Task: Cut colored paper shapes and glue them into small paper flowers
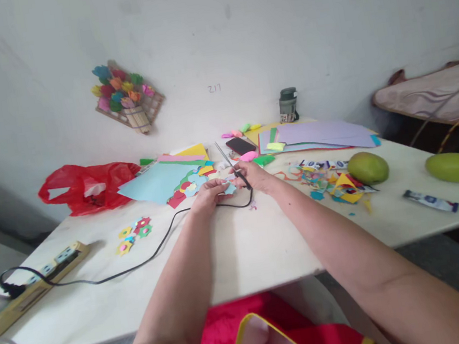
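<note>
Near the middle of the white table [257,248], my left hand [211,193] pinches a small light-blue paper piece [229,189] by its edge. My right hand [252,176] grips a pair of scissors [224,154] with black handles, its blades pointing up and away from me. Both hands are close together, the paper piece between them. Past my left hand lie cut paper shapes [189,188] in red, green, yellow and blue. Several small finished-looking paper flowers [142,226] rest to the left. A black cable [161,247] passes under my hands.
A power strip [32,291] sits at the left edge, a red plastic bag [90,186] behind it. Coloured sheets [318,135], a phone [240,146] and a dark tumbler [288,105] are at the back. Paper scraps [345,187], mangoes [368,168] and a tube [430,201] lie right.
</note>
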{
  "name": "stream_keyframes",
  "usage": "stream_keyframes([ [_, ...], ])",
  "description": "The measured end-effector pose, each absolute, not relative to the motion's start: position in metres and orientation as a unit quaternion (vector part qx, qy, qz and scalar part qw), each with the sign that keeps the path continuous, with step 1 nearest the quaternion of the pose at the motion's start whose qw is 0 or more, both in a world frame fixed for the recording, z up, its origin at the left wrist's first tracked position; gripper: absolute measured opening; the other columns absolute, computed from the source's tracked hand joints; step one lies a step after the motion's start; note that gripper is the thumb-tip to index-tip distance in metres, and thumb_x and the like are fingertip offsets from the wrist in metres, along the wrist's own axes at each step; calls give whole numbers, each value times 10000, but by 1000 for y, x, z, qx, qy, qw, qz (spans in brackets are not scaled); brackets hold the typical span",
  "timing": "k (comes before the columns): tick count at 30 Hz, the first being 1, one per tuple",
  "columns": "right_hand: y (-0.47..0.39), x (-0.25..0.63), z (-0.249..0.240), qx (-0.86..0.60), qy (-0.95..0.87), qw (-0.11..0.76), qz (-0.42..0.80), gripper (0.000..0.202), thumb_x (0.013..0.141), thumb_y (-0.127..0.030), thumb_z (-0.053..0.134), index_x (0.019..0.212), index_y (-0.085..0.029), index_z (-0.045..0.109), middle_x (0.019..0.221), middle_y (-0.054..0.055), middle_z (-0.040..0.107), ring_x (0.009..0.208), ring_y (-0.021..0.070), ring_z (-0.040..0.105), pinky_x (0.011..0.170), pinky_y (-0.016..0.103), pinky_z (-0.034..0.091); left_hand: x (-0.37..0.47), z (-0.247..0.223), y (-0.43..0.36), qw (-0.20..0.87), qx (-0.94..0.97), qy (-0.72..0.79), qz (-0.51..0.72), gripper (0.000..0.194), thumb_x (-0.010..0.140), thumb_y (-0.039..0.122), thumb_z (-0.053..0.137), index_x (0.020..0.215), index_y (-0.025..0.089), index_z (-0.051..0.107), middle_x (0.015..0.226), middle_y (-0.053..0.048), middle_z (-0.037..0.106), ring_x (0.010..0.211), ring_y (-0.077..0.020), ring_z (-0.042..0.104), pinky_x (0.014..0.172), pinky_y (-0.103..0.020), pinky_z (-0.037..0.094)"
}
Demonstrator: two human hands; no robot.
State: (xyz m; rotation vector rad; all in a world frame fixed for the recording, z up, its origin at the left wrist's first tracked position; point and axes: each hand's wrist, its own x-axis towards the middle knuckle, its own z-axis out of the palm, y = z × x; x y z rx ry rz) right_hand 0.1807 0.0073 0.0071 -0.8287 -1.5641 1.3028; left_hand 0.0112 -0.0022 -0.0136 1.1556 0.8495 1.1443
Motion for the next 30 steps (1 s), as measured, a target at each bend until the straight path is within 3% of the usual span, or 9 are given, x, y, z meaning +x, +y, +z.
stream_keyframes([
  [6,8,185,8,-348,-644,435,525,337,555,-170,743,820,-132,538,534,-60,539,443,59,495,445,178,414,11,-12,-4,605,490,365,510,258,523,242,783,667,111,615,653,-5,623,600,-108,603,611,-246,528],
  [17,12,204,10,-389,-754,251,466,331,644,-392,711,812,-132,593,543,-7,584,411,75,516,370,169,373,8,-12,-3,610,493,364,502,250,560,271,769,662,123,596,511,22,565,493,-109,593,551,-222,498],
  [25,15,208,6,-382,-781,225,441,355,672,-414,684,883,-136,624,560,1,606,398,70,511,337,155,316,8,-12,-1,618,476,361,511,296,565,246,766,751,139,563,547,15,597,455,-108,586,383,-170,414],
  [30,15,209,6,-379,-787,229,430,355,681,-396,670,915,-131,633,558,-6,594,390,68,493,346,166,331,8,-14,0,617,485,355,509,282,567,235,764,728,125,560,538,10,594,438,-88,566,359,-145,377],
])
